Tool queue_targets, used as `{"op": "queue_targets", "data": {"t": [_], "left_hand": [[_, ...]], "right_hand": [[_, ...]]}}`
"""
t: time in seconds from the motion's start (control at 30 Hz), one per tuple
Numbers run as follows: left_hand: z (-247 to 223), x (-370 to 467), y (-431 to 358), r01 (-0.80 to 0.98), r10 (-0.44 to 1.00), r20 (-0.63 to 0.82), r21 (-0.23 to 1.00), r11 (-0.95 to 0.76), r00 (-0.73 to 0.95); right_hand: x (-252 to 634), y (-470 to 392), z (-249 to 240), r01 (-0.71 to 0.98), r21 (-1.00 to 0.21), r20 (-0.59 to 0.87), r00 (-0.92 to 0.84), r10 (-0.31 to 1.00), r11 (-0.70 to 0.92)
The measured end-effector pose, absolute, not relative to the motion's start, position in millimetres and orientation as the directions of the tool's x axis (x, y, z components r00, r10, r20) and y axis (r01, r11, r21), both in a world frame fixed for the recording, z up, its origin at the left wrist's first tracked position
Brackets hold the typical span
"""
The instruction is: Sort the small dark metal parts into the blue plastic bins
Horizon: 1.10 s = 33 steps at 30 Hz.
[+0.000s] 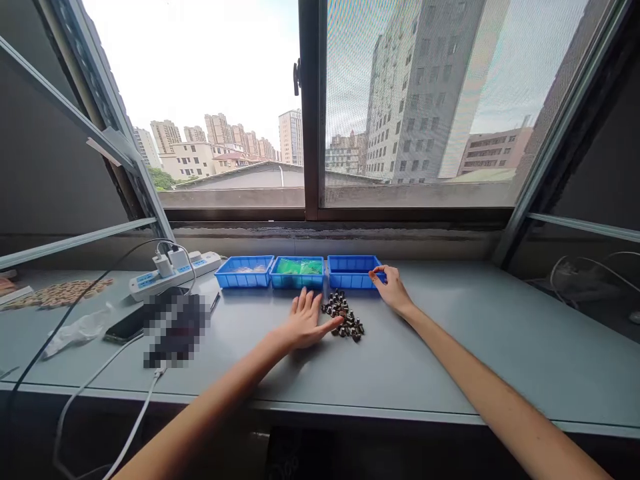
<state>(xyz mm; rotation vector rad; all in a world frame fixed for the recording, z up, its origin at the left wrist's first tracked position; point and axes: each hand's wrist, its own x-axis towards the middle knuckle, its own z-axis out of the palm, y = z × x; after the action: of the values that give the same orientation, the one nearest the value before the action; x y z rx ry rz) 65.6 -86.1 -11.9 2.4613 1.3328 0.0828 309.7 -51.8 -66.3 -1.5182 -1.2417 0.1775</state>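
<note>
My left hand (306,322) lies low over the table with its fingers spread, its thumb reaching over a loose pile of small shiny metal parts (345,313). Their exact kind is too small to make out. My right hand (391,285) is at the right end of a blue plastic bin (353,282), thumb and forefinger curled round its rim near the front corner. Dark blue inside walls show in that bin. Beside it stands a second blue bin (297,283) with green packets (300,267), and left of that a third bin (243,281) holding clear bags.
A white power strip (175,272) with plugs stands left of the bins. Near it lie a dark phone (125,325), a pixelated dark object (177,330), cables and a crumpled plastic bag (80,331). Small tan pieces (65,292) are spread at far left. A window rises behind the table.
</note>
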Motion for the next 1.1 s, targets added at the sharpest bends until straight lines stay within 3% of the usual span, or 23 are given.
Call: {"op": "queue_targets", "data": {"t": [0.47, 0.6, 0.73, 0.8, 0.87, 0.93, 1.1], "left_hand": [[-16, 64, -95, 0.776, 0.81, -0.071, 0.344, -0.528, 0.582], [-18, 64, -91, 0.736, 0.786, -0.027, 0.372, -0.566, 0.617], [-21, 71, -84, 0.729, 0.772, -0.048, 0.369, -0.576, 0.634], [-22, 76, -84, 0.723, 0.759, -0.068, 0.37, -0.584, 0.648], [-23, 82, -86, 0.723, 0.754, -0.083, 0.368, -0.585, 0.652], [-23, 88, -88, 0.733, 0.761, -0.097, 0.368, -0.572, 0.642], [-26, 104, -89, 0.73, 0.764, -0.108, 0.402, -0.552, 0.636]], "right_hand": [[307, -59, -60, 0.616, -0.776, 0.47, 0.424, 0.774, 0.134], [300, -67, -52, 0.705, -0.704, 0.538, 0.448, 0.714, 0.087], [287, -81, -32, 0.787, -0.565, 0.726, 0.331, 0.602, 0.248], [281, -89, -22, 0.759, -0.524, 0.749, 0.195, 0.633, 0.386], [276, -97, -15, 0.719, -0.524, 0.656, -0.002, 0.755, 0.457], [273, -105, -11, 0.726, -0.538, 0.493, -0.14, 0.859, 0.428], [278, -114, -7, 0.714, -0.659, 0.075, -0.25, 0.965, 0.236]]}}
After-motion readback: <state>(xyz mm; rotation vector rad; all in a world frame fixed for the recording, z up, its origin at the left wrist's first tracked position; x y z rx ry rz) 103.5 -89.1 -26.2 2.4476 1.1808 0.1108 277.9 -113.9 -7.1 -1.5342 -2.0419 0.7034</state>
